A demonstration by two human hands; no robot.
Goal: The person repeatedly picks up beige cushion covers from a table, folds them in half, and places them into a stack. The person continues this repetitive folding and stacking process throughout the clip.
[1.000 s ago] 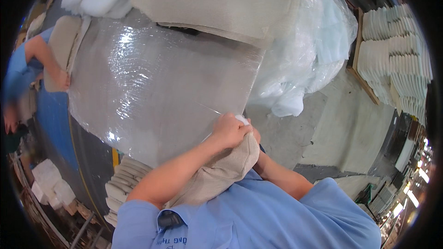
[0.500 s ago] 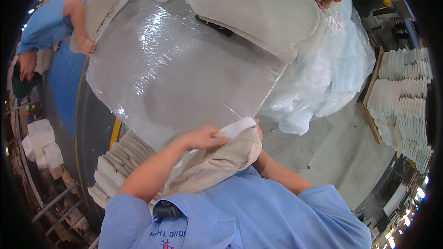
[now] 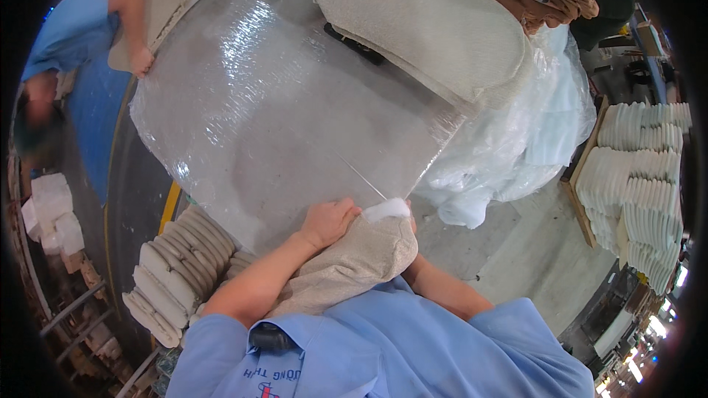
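A plastic-wrapped table (image 3: 287, 125) spreads ahead of me, a beige stack of covers (image 3: 420, 22) at its far side. The beige cushion (image 3: 354, 254) is close before me, by the table's near edge. My left hand (image 3: 329, 222) grips its rim; my right hand (image 3: 412, 211) is mostly hidden behind it, so I cannot tell its grip. White padding (image 3: 386, 211) shows between them.

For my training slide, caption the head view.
Left grip on a beige fabric cover, white padding showing at its end; right grip mostly hidden behind it.

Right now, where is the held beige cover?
In the head view, the beige cover is below centre, in front of the wearer's blue shirt, with the left hand at its upper-left side.
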